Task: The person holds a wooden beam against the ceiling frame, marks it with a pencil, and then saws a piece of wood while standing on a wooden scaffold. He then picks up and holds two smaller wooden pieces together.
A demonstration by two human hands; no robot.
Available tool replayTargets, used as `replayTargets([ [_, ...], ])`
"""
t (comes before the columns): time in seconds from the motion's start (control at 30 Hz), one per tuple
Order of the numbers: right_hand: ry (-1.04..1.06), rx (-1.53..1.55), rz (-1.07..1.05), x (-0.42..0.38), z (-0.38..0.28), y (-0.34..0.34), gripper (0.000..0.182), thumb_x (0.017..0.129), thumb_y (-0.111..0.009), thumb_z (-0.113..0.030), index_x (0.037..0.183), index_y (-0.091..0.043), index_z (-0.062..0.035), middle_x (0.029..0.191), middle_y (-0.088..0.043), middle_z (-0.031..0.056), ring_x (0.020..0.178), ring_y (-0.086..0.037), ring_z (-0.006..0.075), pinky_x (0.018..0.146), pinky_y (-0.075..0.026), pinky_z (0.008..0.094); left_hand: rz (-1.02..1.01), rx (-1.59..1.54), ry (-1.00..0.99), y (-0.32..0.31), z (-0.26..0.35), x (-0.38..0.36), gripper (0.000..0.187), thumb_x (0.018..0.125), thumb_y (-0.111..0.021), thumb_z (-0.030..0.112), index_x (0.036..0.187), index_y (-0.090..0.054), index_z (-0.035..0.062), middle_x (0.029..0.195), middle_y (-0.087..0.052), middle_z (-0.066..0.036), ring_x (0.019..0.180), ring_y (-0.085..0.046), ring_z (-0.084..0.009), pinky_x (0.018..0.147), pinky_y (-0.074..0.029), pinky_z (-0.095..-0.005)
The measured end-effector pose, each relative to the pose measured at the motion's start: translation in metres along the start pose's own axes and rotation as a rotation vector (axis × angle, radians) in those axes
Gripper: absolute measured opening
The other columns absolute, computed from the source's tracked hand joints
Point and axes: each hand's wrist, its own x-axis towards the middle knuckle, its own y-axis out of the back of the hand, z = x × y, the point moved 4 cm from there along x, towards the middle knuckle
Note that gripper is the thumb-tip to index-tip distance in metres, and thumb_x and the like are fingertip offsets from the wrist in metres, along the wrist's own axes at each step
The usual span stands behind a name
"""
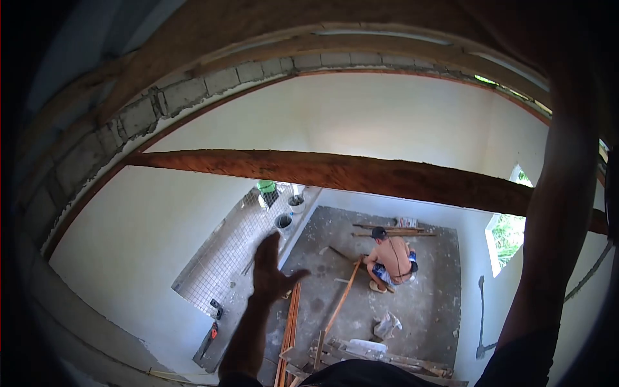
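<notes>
My left hand [271, 274] is held out in mid-air, high above the floor, its thumb spread from the fingers and nothing in it. My right arm [564, 174] reaches up along the right side to the wooden beam [387, 29] overhead. At the dark upper edge, my right hand and its fingers cannot be made out. A reddish-brown wooden beam [322, 173] crosses the room in front of me.
Below, a co-worker [391, 255] squats on the concrete floor [425, 309] at a long wooden strip [343, 298]. More reddish strips [288, 335] lie nearby. Buckets [283, 222] stand by a wire-mesh slab [225, 251]. Under me are planks [412, 364]; a white bag [387, 326] lies beyond.
</notes>
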Motion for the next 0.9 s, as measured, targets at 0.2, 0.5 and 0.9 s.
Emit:
replayTargets([
  [0.2,-0.086,0.016,-0.109,0.012,0.002,0.006,0.049,0.079,-0.065,-0.051,0.080,-0.068,-0.0021,0.072,-0.064,0.0150,0.078,-0.063,0.0328,0.077,-0.049,0.0450,0.391,0.423,-0.387,0.137,0.084,0.183,0.120,0.050,-0.085,0.058,0.148,-0.023,0.0280,0.152,-0.008,-0.029,0.141,-0.011,-0.0490,0.096,-0.022,-0.0772],
  [0.5,-0.049,0.052,-0.011,0.008,0.004,0.004,0.054,0.081,-0.062,-0.056,0.081,-0.068,-0.0018,0.075,-0.064,0.0159,0.081,-0.063,0.0332,0.078,-0.050,0.0449,0.283,0.717,-0.539,0.115,0.143,0.232,0.125,0.041,-0.089,0.050,0.148,-0.024,0.0384,0.154,-0.005,-0.025,0.143,-0.007,-0.0473,0.100,-0.023,-0.0747],
  [0.9,-0.039,-0.004,0.002,0.007,0.005,-0.004,0.059,0.082,-0.059,-0.059,0.079,-0.068,-0.0011,0.078,-0.065,0.0166,0.080,-0.063,0.0336,0.080,-0.050,0.0442,0.346,0.868,-0.535,0.106,0.133,0.242,0.128,0.042,-0.088,0.055,0.149,-0.019,0.0403,0.154,-0.008,-0.025,0.142,-0.013,-0.0464,0.099,-0.027,-0.0724],
])
